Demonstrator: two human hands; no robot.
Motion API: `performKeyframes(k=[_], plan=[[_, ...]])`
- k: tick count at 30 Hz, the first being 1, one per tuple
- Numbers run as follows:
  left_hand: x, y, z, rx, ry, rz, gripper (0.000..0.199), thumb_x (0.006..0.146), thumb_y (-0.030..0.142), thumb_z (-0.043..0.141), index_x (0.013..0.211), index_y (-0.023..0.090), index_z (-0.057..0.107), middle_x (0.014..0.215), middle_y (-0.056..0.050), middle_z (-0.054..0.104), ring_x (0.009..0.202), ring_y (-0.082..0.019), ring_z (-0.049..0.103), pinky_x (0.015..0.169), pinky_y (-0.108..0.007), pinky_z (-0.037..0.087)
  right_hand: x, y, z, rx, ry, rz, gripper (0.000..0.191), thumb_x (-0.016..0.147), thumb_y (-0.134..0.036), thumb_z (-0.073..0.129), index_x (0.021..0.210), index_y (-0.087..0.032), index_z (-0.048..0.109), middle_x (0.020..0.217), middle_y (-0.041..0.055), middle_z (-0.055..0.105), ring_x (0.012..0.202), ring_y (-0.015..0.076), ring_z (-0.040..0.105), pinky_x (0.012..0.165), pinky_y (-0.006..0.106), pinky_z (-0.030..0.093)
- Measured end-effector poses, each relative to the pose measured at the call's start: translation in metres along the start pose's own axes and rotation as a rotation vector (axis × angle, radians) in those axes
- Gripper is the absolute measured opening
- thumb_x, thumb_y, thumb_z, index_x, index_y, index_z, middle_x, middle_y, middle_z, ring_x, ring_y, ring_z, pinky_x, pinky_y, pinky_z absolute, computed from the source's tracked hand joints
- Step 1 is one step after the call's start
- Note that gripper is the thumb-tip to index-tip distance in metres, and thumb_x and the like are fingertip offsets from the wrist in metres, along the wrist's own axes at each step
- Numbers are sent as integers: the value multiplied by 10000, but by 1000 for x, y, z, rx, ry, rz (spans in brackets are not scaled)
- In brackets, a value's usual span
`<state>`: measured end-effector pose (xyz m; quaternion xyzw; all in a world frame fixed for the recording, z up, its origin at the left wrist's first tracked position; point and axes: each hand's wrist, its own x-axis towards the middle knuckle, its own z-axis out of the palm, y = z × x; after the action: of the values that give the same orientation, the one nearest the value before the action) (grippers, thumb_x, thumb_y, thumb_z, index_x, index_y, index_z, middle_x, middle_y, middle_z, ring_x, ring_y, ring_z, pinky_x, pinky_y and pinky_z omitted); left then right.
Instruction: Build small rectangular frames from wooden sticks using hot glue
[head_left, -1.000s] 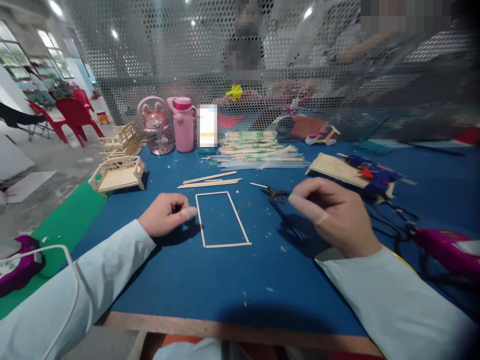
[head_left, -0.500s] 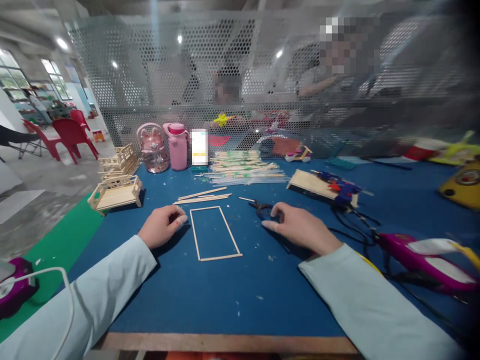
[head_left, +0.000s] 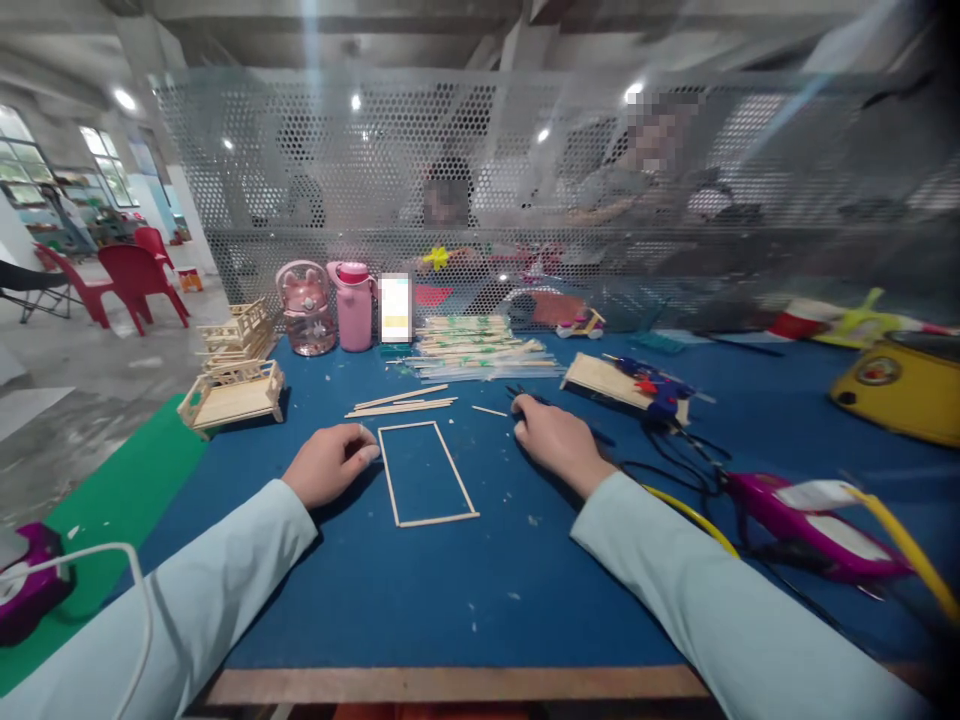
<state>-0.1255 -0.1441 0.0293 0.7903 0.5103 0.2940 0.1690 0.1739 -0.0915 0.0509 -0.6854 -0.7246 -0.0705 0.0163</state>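
Beside the wooden frame (head_left: pixel 388 477), on its left, my left hand (head_left: pixel 330 462) curls, thumb near fingers; any pinch, I can't tell! Across to my right hand (head_left: pixel 559 440), bent over the pliers (head_left: pixel 602 437), grip hidden. Frame's flat on the blue table (head_left: pixel 420 610), loose sticks (head_left: pixel 405 403) just beyond, bundled sticks (head_left: pixel 480 345) behind!

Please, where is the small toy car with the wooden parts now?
In the head view, the toy car stands right of centre at the back of the blue table, by the perforated screen, behind the flat wooden piece.
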Motion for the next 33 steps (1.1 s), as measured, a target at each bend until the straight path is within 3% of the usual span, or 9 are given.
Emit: performKeyframes(k=[5, 11, 16, 19, 24, 27, 30, 33], plan=[[1, -1, 2, 11, -1, -26, 188, 807, 286, 487, 810, 174, 637, 756, -20, 660, 646, -139, 547, 633, -257, 415, 28, -6, 1, -34, -39, -103, 272, 863, -283, 408, 1028, -195, 607, 1094, 154, 582, 972, 266, 566, 685, 326, 403], [3, -2, 4, -7, 9, -57, 187, 809, 295, 492, 805, 179, 638, 770, -22, 667, 667, -145, 564, 641, -255, 417, 61, -15, -1, -48, -186, -209, 247, 873, -344, 490, 989, -147, 583, 977, 59, 608, 835, 155, 583, 735, 345, 476], [4, -1, 7, -4, 9, -87, 199, 817, 321, 486, 805, 189, 635, 795, -19, 677, 699, -153, 574, 650, -257, 411, 82, -37, -6, 3, -70, -329, 239, 907, -253, 377, 966, -136, 577, 1017, 132, 601, 899, 191, 556, 727, 305, 414], [4, -2, 8, -23, 3, -101, 194, 815, 322, 490, 800, 189, 630, 775, -13, 673, 681, -147, 572, 648, -252, 414, 89, -53, -1, 47, -20, -396, 204, 868, -215, 410, 899, -136, 595, 999, 154, 609, 904, 213, 551, 697, 284, 372], [3, 0, 6, 6, 3, -91, 172, 813, 299, 502, 825, 186, 632, 771, -11, 663, 674, -142, 563, 641, -248, 410, 77, -66, -2, 136, 102, -454, 245, 857, -205, 401, 1014, -114, 566, 1075, 168, 582, 951, 233, 523, 728, 298, 365], [-3, 15, 4, 103, -7, -46, 174, 817, 317, 518, 851, 193, 635, 745, -8, 638, 664, -144, 554, 616, -244, 398, 57, -66, -6, 183, 98, -574, 215, 859, -224, 418, 950, -159, 601, 995, 94, 624, 905, 190, 538, 742, 268, 373], [-14, 38, 5, 165, -152, 69, 237, 806, 424, 544, 864, 215, 641, 777, -4, 631, 697, -151, 571, 625, -244, 404, 40, -67, -5, 210, 43, -688, 183, 842, -245, 478, 920, -194, 635, 949, 43, 647, 858, 157, 560, 742, 238, 383], [-23, 54, 8, 253, -310, 136, 360, 734, 541, 584, 897, 227, 652, 833, -21, 630, 754, -184, 598, 616, -253, 419, 32, -70, 0, 217, 26, -733, 222, 849, -247, 478, 994, -188, 635, 980, 65, 637, 883, 169, 559, 746, 247, 388]])
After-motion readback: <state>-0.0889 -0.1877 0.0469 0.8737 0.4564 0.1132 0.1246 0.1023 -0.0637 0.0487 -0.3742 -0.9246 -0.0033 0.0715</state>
